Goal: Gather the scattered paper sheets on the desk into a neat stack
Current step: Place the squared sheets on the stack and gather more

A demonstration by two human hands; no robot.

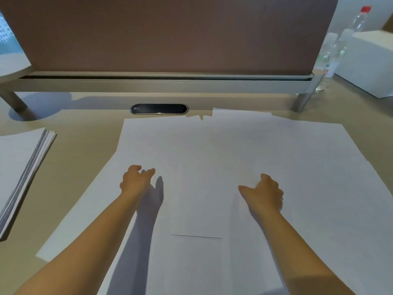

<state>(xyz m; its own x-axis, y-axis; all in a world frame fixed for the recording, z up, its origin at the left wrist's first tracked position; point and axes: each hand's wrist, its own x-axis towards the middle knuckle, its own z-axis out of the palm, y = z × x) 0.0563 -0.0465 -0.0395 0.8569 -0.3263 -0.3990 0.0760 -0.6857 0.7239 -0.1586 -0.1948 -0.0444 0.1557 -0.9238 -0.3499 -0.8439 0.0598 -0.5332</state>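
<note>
Loose paper sheets overlapped mid-tabletop; left hand and right hand lay on them, fingers loosely curled, gripping nothing.

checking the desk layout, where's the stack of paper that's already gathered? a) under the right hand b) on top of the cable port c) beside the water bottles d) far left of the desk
d: the gathered stack lies at the desk's left edge, apart from the loose sheets spread under both hands.
</note>
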